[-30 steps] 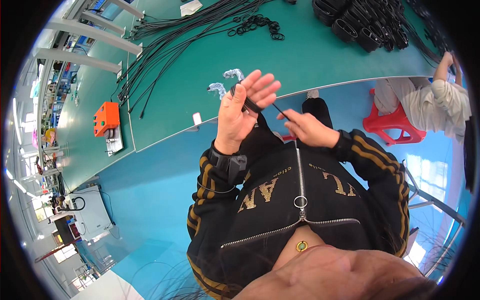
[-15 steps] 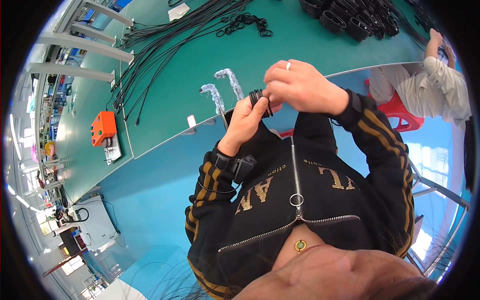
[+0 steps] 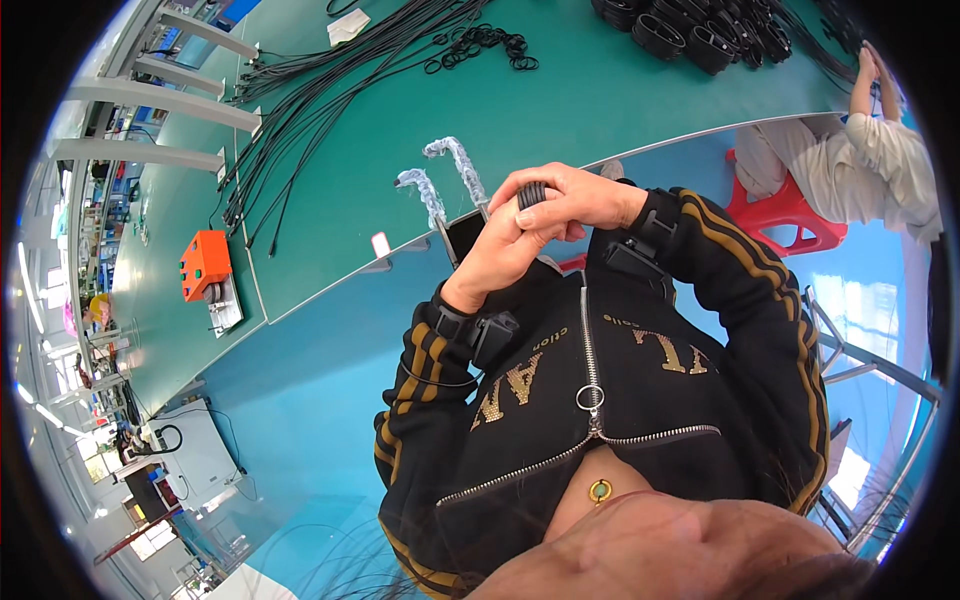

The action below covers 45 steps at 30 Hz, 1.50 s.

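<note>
Both hands meet in front of my jacket, just off the edge of the green table. A small, tight coil of black cable (image 3: pixel 533 195) sits between them. My left hand (image 3: pixel 500 248) is closed round the lower side of the coil. Over its top and right side, my right hand (image 3: pixel 583 197) curls its fingers, with the thumb across the front. The cable's ends are hidden by the fingers. Close to my left hand, two hooked prongs wrapped in clear plastic, a far one (image 3: pixel 462 170) and a near one (image 3: pixel 424 195), rise at the table edge.
Long black cables (image 3: pixel 300 125) lie across the green table (image 3: pixel 390 110). Behind them is a pile of small black rings (image 3: pixel 485 45). Coiled black cables (image 3: pixel 700 40) are heaped far right. An orange box (image 3: pixel 205 265) stands left. A co-worker sits by a red stool (image 3: pixel 785 215).
My right hand has come down from above the coil and now wraps round it. The coil has turned and is more covered by fingers.
</note>
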Available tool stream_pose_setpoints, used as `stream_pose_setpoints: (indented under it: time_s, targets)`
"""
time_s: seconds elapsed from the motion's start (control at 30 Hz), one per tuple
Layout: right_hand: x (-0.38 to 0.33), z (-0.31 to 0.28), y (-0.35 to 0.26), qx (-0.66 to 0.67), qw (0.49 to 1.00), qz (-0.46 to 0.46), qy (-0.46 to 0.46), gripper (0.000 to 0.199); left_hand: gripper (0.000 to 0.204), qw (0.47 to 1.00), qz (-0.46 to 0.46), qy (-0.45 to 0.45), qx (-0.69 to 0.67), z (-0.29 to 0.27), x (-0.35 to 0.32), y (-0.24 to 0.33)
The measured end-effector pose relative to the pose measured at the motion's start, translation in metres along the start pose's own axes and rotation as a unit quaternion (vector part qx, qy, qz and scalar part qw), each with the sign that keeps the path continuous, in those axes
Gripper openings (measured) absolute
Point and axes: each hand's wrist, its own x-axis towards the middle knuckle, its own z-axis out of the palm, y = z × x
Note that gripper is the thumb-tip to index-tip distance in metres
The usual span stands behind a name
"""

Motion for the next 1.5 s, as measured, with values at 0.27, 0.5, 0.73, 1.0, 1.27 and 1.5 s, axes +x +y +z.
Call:
stream_pose_setpoints:
  time_s: [0.27,0.5,0.73,1.0,1.27,1.5]
  targets:
    - [0.011,-0.014,0.021,-0.008,0.986,-0.075,0.15,0.03,0.02,0.959,0.041,0.269,0.075,0.015,-0.003,-0.002]
    - [0.008,0.002,0.02,-0.075,0.973,-0.181,0.12,0.03,0.023,0.984,-0.018,0.144,0.103,0.012,-0.007,0.005]
    - [-0.001,0.007,0.013,-0.233,0.956,-0.118,0.135,0.038,0.025,0.993,-0.048,0.08,0.078,0.009,-0.014,0.003]
    - [0.001,-0.003,0.013,-0.16,0.98,-0.092,0.072,0.039,0.022,0.992,-0.005,0.107,0.069,0.012,-0.013,0.001]
    - [0.02,0.0,0.014,-0.12,0.98,-0.146,0.053,0.03,0.017,0.99,-0.031,0.121,0.064,0.003,-0.017,0.004]
    - [0.045,-0.003,0.009,-0.057,0.994,-0.095,0.025,0.028,0.015,0.985,-0.059,0.144,0.081,-0.017,-0.015,0.001]
